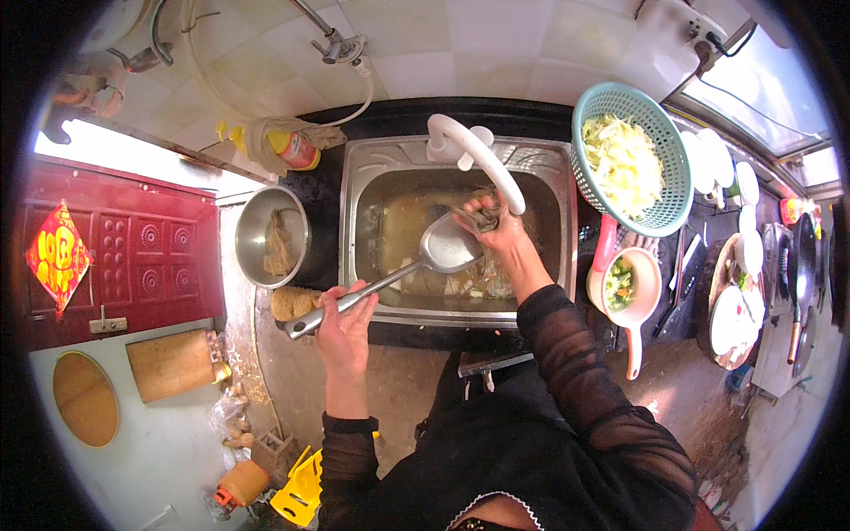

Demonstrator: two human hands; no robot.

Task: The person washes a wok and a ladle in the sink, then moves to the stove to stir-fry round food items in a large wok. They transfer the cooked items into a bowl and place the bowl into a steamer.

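Note:
A metal wok spatula (pixel 392 275) slants over the steel sink (pixel 457 309), its broad blade up and to the right. My left hand (pixel 346 318) grips the handle near its end. In my right hand (pixel 501 229) is a crumpled greyish cloth (pixel 481 216), held at the upper right edge of the blade. Cloudy water (pixel 392 206) with pale scraps stands in the basin below. The white curved faucet (pixel 488 162) arches over, close to my right hand. Whatever lies under the spatula and that hand is partly hidden.
Left of the sink stand a steel bowl (pixel 244 229) with a tan cloth and a sponge-like scrubber (pixel 292 304). A yellow bottle (pixel 295 151) is behind. To the right are a green colander (pixel 677 166) of shredded vegetable, a pink saucepan (pixel 647 275) and a cutting board (pixel 720 279).

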